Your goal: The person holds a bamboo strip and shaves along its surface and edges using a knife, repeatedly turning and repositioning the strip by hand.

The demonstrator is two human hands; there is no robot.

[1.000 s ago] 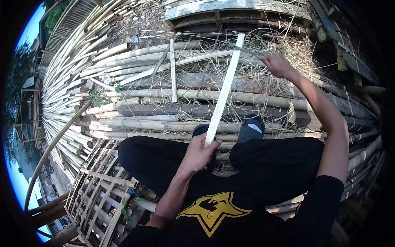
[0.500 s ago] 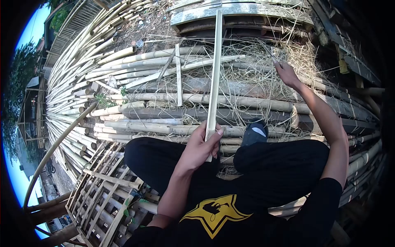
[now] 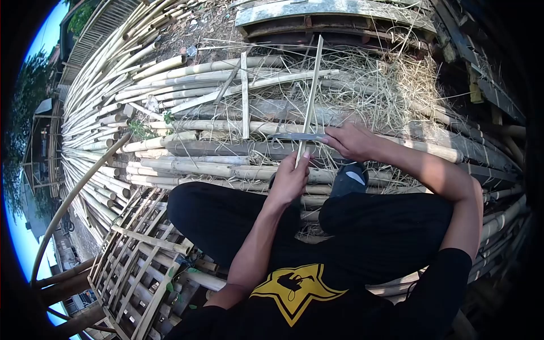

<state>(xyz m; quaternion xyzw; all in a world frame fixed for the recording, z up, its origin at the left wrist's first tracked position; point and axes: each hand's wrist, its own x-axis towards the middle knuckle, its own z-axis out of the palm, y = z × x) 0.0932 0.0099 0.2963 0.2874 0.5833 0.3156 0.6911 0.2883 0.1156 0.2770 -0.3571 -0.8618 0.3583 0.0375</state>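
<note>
My left hand [image 3: 291, 177] is closed round the lower end of a long, pale bamboo strip [image 3: 313, 90], which points up and away from me. In my right hand [image 3: 350, 140] is a knife [image 3: 297, 136], gripped by its handle. Its blade points left and lies across the strip, just above my left fingers. Most of the knife's handle is hidden inside my fist. Thin bamboo shavings [image 3: 362, 96] are scattered on the ground beyond my hands.
Bamboo poles [image 3: 221, 126] lie side by side under and ahead of me. A short upright strip [image 3: 245, 96] rests on them. A wooden pallet [image 3: 334, 20] stands at the back. On the lower left is a woven bamboo lattice [image 3: 133, 272].
My right hand has come in from the upper right, bringing the knife onto the strip. My left hand has moved up and away from my lap; the strip's far end is lower and tilts right.
</note>
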